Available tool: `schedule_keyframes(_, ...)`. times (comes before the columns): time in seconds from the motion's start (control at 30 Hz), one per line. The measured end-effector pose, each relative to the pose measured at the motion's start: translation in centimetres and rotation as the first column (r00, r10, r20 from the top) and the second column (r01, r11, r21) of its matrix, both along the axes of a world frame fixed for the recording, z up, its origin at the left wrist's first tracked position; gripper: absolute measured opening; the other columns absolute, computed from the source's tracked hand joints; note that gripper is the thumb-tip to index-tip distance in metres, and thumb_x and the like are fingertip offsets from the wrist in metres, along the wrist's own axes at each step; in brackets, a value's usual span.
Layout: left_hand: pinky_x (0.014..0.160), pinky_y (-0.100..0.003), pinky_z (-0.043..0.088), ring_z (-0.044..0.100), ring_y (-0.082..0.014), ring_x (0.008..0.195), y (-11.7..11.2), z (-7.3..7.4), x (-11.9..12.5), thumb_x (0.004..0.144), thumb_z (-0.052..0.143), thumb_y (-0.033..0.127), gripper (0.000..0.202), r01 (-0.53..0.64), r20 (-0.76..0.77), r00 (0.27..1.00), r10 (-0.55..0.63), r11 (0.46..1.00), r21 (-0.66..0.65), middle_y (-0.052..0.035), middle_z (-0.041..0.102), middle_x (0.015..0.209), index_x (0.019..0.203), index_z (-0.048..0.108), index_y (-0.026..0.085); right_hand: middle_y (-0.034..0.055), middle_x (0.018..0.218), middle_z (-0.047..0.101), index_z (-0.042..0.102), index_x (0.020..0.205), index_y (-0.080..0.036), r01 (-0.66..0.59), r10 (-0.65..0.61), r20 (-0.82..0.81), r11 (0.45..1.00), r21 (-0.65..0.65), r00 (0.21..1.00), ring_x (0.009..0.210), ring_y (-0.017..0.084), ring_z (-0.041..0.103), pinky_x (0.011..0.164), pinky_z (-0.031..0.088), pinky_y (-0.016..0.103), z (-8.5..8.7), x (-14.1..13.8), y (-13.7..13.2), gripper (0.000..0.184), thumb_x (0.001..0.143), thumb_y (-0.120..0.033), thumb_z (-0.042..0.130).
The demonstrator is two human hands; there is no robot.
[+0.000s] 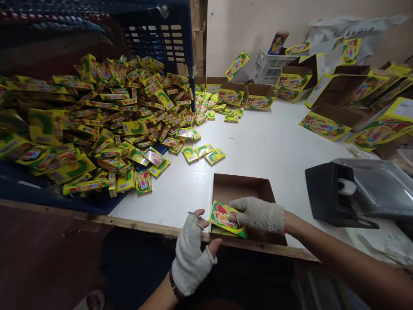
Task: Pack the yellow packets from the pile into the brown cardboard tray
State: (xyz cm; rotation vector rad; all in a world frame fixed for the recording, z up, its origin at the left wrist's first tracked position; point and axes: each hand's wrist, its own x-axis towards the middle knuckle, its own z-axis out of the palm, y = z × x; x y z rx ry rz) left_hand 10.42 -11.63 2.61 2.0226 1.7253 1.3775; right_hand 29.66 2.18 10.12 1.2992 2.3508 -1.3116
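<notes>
An open brown cardboard box [245,184] lies at the front edge of the white table. My right hand [258,213], in a fingerless knitted glove, reaches into it and grips a small yellow-green packet [222,215] with a watermelon print. Under that packet another green-yellow one shows in the box's near left corner. My left hand [195,254], gloved the same way, is just left of the box at the table edge. Its thumb and fingers are apart, with nothing between them.
A blue crate [155,38] on its side spills a heap of small packets [106,116] at left. Three packets [204,150] lie beyond the box. Printed yellow boxes [325,125] stand at back right, near a black tape dispenser [329,193] and a clear plastic container [380,181].
</notes>
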Motion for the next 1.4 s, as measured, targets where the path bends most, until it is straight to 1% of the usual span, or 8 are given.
schedule_keyframes(0.2,0.094,-0.046,0.049,0.06,-0.0287,0.109,2.5,3.4,-0.1,0.081,0.065,0.035,0.036,0.24,-0.227,0.948,-0.225,0.97,0.042,-0.0111,0.064,0.123,0.115,0.059,0.025,-0.0005,0.073,0.055,0.057,0.076,-0.018,0.072,-0.128,-0.347,0.983,-0.168,0.929,0.067,0.014,0.049,0.061,0.041,0.026,0.6,1.7,3.0,0.032,0.079,-0.05,0.055)
schedule_keyframes(0.37,0.107,-0.053,0.034,0.053,-0.0318,0.12,2.4,3.7,0.2,0.082,0.064,0.034,0.029,0.317,-0.371,0.847,-0.38,0.922,-0.22,-0.0044,0.068,0.12,0.11,0.064,0.026,0.0025,0.085,0.063,0.057,0.098,-0.018,0.284,-0.27,-0.13,0.953,0.108,0.954,0.073,0.015,0.056,0.065,0.043,0.026,-1.4,0.3,4.6,0.019,0.08,-0.022,0.058)
schedule_keyframes(0.53,0.106,-0.051,0.033,0.054,-0.0303,0.117,2.1,3.5,0.3,0.084,0.062,0.03,0.02,0.321,-0.378,0.836,-0.398,0.913,-0.252,-0.004,0.07,0.11,0.103,0.064,0.025,0.0027,0.084,0.063,0.063,0.087,-0.019,0.011,-0.037,0.086,0.96,0.281,0.996,0.077,0.016,0.058,0.064,0.039,0.026,-3.9,-2.2,3.6,0.007,0.081,-0.016,0.061)
schedule_keyframes(0.8,0.099,-0.05,0.038,0.057,-0.0283,0.106,2.6,3.9,0.4,0.088,0.057,0.032,0.015,0.355,-0.33,0.853,-0.404,0.913,-0.199,-0.005,0.069,0.094,0.097,0.063,0.022,0.0054,0.086,0.066,0.067,0.097,-0.021,-0.015,-0.032,0.166,0.961,0.276,0.986,0.077,0.02,0.058,0.064,0.036,0.028,-1.0,-0.3,0.1,0.019,0.087,-0.033,0.056)
schedule_keyframes(1.07,0.087,-0.039,0.049,0.059,-0.0238,0.103,3.3,2.7,0.1,0.096,0.041,0.036,0.026,0.21,-0.114,0.972,-0.206,0.977,0.028,-0.0134,0.063,0.108,0.102,0.056,0.016,0.0004,0.077,0.064,0.058,0.094,-0.02,0.321,-0.323,-0.083,0.946,-0.035,0.943,0.066,0.015,0.057,0.058,0.042,0.024,0.5,2.8,-0.1,0.018,0.077,-0.027,0.061)
schedule_keyframes(1.17,0.087,-0.044,0.047,0.058,-0.0267,0.101,3.5,3.1,0.5,0.094,0.046,0.04,0.027,0.306,-0.246,0.921,-0.303,0.952,-0.024,-0.0121,0.063,0.106,0.104,0.057,0.017,-0.0003,0.076,0.063,0.056,0.093,-0.02,0.439,-0.414,-0.171,0.886,0.148,0.894,0.065,0.014,0.056,0.058,0.043,0.024,0.0,3.0,2.0,0.012,0.083,-0.027,0.056)
schedule_keyframes(1.3,0.088,-0.048,0.043,0.054,-0.0283,0.1,3.5,3.5,1.4,0.081,0.065,0.042,0.027,0.363,-0.382,0.811,-0.443,0.893,-0.265,-0.0056,0.065,0.104,0.095,0.059,0.02,0.0053,0.096,0.067,0.06,0.099,-0.019,0.185,-0.239,0.024,0.806,0.563,0.971,0.086,0.017,0.062,0.074,0.045,0.026,-2.3,0.3,3.0,0.013,0.089,-0.017,0.051)
schedule_keyframes(1.4,0.09,-0.047,0.041,0.053,-0.0265,0.098,3.3,3.5,1.6,0.075,0.072,0.037,0.025,0.374,-0.386,0.789,-0.478,0.872,-0.315,-0.0032,0.065,0.099,0.087,0.057,0.02,0.0105,0.099,0.067,0.061,0.109,-0.017,-0.106,-0.115,0.345,0.822,0.56,0.932,0.085,0.02,0.067,0.069,0.047,0.027,-3.4,-1.9,3.2,0.024,0.096,-0.017,0.042)
